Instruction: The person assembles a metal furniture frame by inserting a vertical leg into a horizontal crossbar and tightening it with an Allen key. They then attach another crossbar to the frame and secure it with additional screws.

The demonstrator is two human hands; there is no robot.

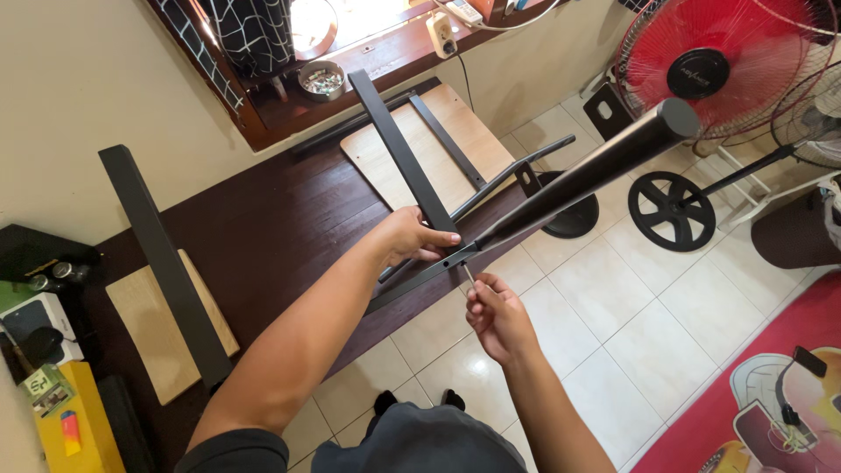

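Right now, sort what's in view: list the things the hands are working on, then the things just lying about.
In hand:
- left hand gripping the black metal frame
- right hand holding a thin tool at the joint
- black tube leg sticking up from that joint

Lying about:
- red fan
- wooden board
- loose black bar
- bowl on the sill

The black metal leg (587,175) running toward two o'clock has a smooth, satin sheen. The flat frame bars (403,153) at twelve o'clock look matt black metal. The board (438,144) beneath them is pale, smooth wood. The floor tiles (631,307) at four o'clock are glossy cream ceramic.
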